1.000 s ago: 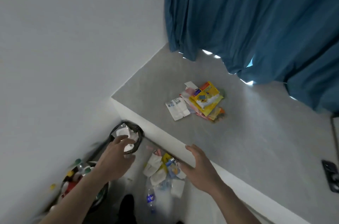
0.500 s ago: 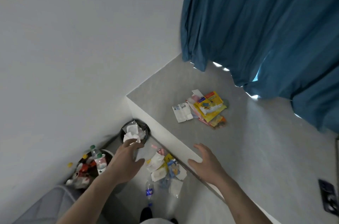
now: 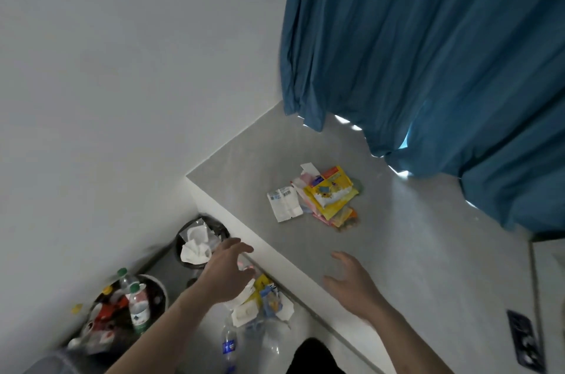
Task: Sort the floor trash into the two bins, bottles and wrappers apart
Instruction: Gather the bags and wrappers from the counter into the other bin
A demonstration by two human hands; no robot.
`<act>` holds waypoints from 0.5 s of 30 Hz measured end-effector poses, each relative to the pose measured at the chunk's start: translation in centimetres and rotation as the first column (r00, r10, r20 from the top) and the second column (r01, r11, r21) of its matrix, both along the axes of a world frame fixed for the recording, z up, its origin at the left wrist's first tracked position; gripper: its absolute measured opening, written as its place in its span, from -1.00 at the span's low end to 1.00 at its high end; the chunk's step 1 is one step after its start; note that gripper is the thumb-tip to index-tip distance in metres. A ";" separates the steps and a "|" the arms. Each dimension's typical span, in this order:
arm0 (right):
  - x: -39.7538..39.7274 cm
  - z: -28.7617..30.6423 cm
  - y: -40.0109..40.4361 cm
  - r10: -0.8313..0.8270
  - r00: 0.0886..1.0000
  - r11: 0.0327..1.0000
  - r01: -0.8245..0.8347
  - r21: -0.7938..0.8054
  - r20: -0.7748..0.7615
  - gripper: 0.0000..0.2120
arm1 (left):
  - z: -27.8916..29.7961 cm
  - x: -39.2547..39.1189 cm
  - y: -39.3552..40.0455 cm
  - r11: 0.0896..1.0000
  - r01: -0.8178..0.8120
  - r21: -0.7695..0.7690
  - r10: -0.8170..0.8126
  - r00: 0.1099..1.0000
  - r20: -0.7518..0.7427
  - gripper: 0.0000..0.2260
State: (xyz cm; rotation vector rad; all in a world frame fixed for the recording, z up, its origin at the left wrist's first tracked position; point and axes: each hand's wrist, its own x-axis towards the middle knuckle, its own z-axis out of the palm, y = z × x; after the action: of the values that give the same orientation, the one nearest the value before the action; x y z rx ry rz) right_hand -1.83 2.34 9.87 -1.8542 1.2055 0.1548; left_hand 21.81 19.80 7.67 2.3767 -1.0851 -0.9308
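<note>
At bottom centre, clear plastic bottle with blue label (image 3: 229, 346) lies on floor beside small heap of white and yellow wrappers (image 3: 260, 300). Left hand (image 3: 224, 275) above heap, right hand (image 3: 351, 282) over grey ledge (image 3: 397, 251): both spread, empty. Lower left, bottle-filled bin (image 3: 131, 309); beyond it, black tissue-filled bin (image 3: 200, 240). Between picks; next, grab a wrapper.

Bare ledge (image 3: 397, 266) around wrapper pile (image 3: 321, 199); curtain (image 3: 428, 52) hangs close behind. Below, two bins (image 3: 200, 239) against wall, floor litter (image 3: 263, 303) crowds gap.
</note>
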 end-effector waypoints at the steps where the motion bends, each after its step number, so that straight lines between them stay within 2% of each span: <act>1: 0.1 -0.4 -1.5 -0.016 1.000 1.000 0.016 0.016 -0.013 -0.35 | -0.4 -0.1 -1.4 1.000 -0.009 0.008 0.009 1.000 -0.005 -0.57; 4: 1.2 -1.9 -6.9 -0.032 0.999 0.999 0.033 0.039 -0.027 -0.40 | -1.5 -0.2 -6.0 0.999 -0.023 0.038 0.023 1.000 -0.006 -0.56; 7: 2.9 -3.8 -13.2 -0.055 0.998 0.995 0.054 0.082 0.014 -0.55 | -3.2 -0.3 -10.8 0.994 -0.078 0.074 0.079 0.997 -0.014 -0.56; 11: 5.2 -8.5 -22.7 -0.100 0.994 0.978 0.105 0.178 -0.036 -0.79 | -6.6 -0.2 -18.0 0.972 -0.152 0.177 0.161 0.986 -0.038 -0.53; 13: 6.9 -10.4 -26.5 -0.106 0.994 0.980 0.109 0.168 -0.029 -0.65 | -8.6 0.1 -21.7 0.955 -0.137 0.261 0.145 0.989 -0.010 -0.48; 15: 8.8 -11.8 -29.3 -0.201 0.979 0.954 0.201 0.221 -0.021 -0.56 | -11.1 0.4 -25.1 0.940 -0.106 0.325 0.112 0.994 0.001 -0.43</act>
State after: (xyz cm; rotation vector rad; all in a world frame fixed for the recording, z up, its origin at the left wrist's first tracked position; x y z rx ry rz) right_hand 7.00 -26.97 -1.96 -1.5286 1.3116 0.1679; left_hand 22.21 -5.34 -3.41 2.6534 -0.8350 -1.1642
